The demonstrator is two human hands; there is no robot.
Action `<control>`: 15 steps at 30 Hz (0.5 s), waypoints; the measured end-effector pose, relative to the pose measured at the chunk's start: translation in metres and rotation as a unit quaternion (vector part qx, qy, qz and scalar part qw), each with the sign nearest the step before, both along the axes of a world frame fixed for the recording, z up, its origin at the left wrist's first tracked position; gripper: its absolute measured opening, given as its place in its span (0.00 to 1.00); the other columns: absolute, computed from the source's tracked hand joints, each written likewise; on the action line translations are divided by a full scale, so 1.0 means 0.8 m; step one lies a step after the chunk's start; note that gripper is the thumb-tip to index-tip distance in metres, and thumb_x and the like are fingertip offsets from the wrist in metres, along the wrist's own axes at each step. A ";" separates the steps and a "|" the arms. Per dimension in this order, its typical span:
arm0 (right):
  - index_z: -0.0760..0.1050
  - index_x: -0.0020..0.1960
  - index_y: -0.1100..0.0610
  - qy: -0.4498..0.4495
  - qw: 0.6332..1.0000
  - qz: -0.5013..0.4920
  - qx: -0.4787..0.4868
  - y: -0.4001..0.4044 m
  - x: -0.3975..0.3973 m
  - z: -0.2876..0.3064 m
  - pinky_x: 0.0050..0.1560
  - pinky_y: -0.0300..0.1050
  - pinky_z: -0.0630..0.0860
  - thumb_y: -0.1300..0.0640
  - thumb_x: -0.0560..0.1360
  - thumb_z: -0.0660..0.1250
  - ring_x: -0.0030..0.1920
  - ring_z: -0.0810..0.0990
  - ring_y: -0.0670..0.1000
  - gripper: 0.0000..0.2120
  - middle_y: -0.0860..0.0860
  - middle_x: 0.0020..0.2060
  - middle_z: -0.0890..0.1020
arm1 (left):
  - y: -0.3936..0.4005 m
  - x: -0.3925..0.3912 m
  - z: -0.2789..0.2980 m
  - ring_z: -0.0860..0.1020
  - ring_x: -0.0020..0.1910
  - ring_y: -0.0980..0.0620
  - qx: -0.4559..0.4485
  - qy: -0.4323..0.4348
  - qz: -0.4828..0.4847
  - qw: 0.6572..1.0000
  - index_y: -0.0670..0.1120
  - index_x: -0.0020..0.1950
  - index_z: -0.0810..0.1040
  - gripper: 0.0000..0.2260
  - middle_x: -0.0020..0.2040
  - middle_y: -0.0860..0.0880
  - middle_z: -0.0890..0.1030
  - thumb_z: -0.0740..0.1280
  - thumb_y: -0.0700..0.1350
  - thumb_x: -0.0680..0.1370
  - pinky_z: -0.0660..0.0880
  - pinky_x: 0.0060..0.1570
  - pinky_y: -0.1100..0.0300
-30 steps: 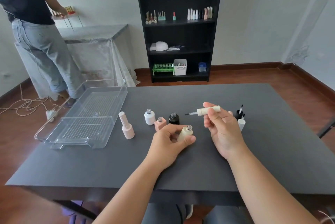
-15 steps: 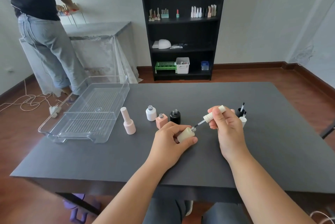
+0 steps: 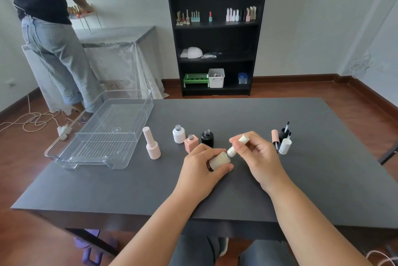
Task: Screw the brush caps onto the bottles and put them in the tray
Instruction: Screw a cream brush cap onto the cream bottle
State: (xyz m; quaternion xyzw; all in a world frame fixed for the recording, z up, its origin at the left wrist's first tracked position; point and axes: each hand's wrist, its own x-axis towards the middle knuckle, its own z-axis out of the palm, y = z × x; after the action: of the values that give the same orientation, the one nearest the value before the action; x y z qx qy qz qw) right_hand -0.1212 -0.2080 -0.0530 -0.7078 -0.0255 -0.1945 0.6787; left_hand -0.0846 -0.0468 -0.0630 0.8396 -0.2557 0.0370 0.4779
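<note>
My left hand [image 3: 201, 169] grips a cream bottle [image 3: 219, 160], tilted with its neck to the upper right. My right hand [image 3: 257, 158] pinches a cream brush cap [image 3: 238, 145] whose lower end sits on the bottle's neck; the brush is hidden inside. Behind stand three uncapped bottles: white [image 3: 179, 134], pink square [image 3: 190, 143] and black [image 3: 207, 137]. A capped pale pink bottle [image 3: 151, 144] stands to their left. A clear plastic tray [image 3: 103, 134] lies at the table's left, nothing in it. Loose caps lie right of my hand: pink [image 3: 275, 136], white [image 3: 285, 146], black [image 3: 283, 133].
The dark grey table [image 3: 237, 196] has its front edge near my lap. A person stands at the far left by a covered table [image 3: 116, 35]. A black bookshelf [image 3: 217, 37] stands against the back wall. Cables lie on the wooden floor at left.
My right hand swung the cream cap down from level and pushed its brush into the bottle; the cap now sits on the neck. My left hand kept hold of the bottle.
</note>
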 end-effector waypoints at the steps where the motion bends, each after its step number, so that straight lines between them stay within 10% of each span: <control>1: 0.81 0.47 0.58 0.010 1.000 0.017 0.007 0.001 -0.001 0.000 0.50 0.27 0.72 0.61 0.76 0.69 0.45 0.81 0.41 0.03 0.53 0.44 0.83 | 0.001 0.000 0.000 0.75 0.44 0.60 -0.001 -0.001 0.003 1.000 0.57 0.55 0.83 0.14 0.45 0.57 0.76 0.76 0.51 0.69 0.69 0.42 0.73; 15: 0.70 0.63 0.48 0.018 0.999 0.033 -0.004 -0.016 -0.016 -0.010 0.55 0.32 0.72 0.73 0.75 0.64 0.54 0.81 0.46 0.25 0.52 0.48 0.85 | 0.005 0.000 -0.001 0.76 0.41 0.61 -0.044 0.028 0.006 0.999 0.58 0.50 0.81 0.12 0.43 0.59 0.80 0.77 0.49 0.69 0.70 0.41 0.74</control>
State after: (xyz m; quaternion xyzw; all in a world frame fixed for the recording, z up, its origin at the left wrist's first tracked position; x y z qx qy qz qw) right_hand -0.1343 -0.2212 -0.0608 -0.7129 -0.0376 -0.1595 0.6819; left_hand -0.0843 -0.0432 -0.0638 0.8200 -0.2351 0.0278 0.5210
